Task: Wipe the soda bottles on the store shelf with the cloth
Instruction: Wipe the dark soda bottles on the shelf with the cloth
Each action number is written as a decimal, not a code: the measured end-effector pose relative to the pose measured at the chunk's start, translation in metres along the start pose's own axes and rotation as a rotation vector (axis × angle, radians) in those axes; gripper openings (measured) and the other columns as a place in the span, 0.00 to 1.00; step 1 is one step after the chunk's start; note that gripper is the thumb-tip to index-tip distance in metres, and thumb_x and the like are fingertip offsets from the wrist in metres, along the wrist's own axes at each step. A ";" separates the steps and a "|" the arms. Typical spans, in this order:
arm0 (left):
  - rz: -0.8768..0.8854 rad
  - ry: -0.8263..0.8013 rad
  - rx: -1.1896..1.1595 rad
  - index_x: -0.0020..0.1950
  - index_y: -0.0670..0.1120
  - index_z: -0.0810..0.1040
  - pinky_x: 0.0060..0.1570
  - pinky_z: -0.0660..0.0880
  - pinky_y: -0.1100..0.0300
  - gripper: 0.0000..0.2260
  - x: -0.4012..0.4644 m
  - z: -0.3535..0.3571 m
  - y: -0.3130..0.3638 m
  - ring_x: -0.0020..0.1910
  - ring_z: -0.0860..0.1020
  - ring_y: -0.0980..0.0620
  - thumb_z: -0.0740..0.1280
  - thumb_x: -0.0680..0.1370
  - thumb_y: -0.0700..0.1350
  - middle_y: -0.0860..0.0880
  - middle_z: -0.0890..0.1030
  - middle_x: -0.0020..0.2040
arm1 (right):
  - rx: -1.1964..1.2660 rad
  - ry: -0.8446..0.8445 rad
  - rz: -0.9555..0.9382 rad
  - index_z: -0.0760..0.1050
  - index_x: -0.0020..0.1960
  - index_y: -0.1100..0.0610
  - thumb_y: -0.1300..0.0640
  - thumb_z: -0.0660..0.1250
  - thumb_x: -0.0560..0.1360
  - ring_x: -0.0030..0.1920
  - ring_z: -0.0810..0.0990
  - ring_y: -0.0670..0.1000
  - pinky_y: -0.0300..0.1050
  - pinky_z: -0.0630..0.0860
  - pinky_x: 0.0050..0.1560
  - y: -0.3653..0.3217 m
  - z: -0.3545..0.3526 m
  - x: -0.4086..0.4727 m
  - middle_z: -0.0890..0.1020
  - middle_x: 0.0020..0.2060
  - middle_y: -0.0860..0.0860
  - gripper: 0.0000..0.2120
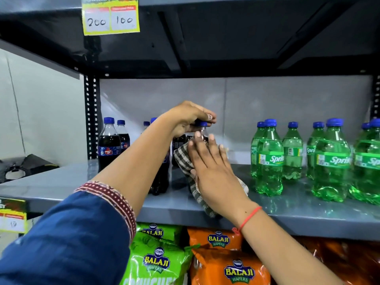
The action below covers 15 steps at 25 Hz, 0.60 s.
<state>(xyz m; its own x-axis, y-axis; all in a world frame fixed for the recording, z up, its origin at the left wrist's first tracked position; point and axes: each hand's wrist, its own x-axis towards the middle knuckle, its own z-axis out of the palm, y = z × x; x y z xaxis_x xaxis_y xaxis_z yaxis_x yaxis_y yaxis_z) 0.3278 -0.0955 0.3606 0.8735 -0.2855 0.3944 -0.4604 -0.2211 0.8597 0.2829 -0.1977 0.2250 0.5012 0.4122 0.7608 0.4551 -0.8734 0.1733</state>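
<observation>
Head view: right hand (213, 171), fingers spread, presses soft cloth (183, 159) flat against cola bottle (202, 133) mid-shelf (287, 204); left hand (191, 118) pinches its cap (202, 123). Full, smooth plastic, likely slippery; steady at cap.

Yellow price tag (111, 16) on the upper shelf edge: header "MARKET", handwritten "200" left and "100" right; the small red headings are unreadable. Green bottles (269, 159) at right: white "Sprite" on the green label, cut off on some. Green snack bags (157, 262) and orange snack bags (238, 272) below: "BALAJI WAFERS". Cola bottle (109, 145) at left: blue label, lettering illegible.
</observation>
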 end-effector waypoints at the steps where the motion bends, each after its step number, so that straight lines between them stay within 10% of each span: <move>1: -0.016 -0.028 -0.043 0.47 0.40 0.79 0.43 0.76 0.66 0.07 0.000 -0.002 -0.002 0.44 0.80 0.54 0.63 0.73 0.35 0.49 0.83 0.41 | -0.001 -0.008 -0.046 0.44 0.74 0.56 0.63 0.56 0.78 0.65 0.23 0.54 0.54 0.33 0.71 0.003 -0.001 0.003 0.31 0.68 0.47 0.30; 6: -0.069 -0.119 -0.149 0.46 0.43 0.80 0.52 0.74 0.62 0.07 0.001 -0.010 -0.006 0.45 0.82 0.55 0.62 0.73 0.36 0.51 0.85 0.40 | -0.383 0.174 -0.494 0.68 0.67 0.58 0.61 0.58 0.72 0.68 0.67 0.59 0.56 0.64 0.67 0.023 -0.010 0.010 0.71 0.68 0.54 0.23; 15: -0.088 -0.163 -0.158 0.45 0.43 0.80 0.55 0.72 0.62 0.07 0.007 -0.010 -0.008 0.43 0.82 0.56 0.62 0.74 0.37 0.51 0.86 0.38 | -0.325 0.173 -0.795 0.73 0.63 0.58 0.63 0.48 0.78 0.64 0.74 0.56 0.54 0.71 0.63 0.048 -0.020 0.020 0.78 0.62 0.53 0.20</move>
<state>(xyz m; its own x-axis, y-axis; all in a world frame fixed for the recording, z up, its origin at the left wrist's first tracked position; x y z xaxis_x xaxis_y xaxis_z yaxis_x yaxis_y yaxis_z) 0.3391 -0.0861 0.3594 0.8664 -0.4209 0.2689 -0.3416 -0.1066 0.9338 0.3002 -0.2368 0.2615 -0.0062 0.9081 0.4186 0.3766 -0.3857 0.8423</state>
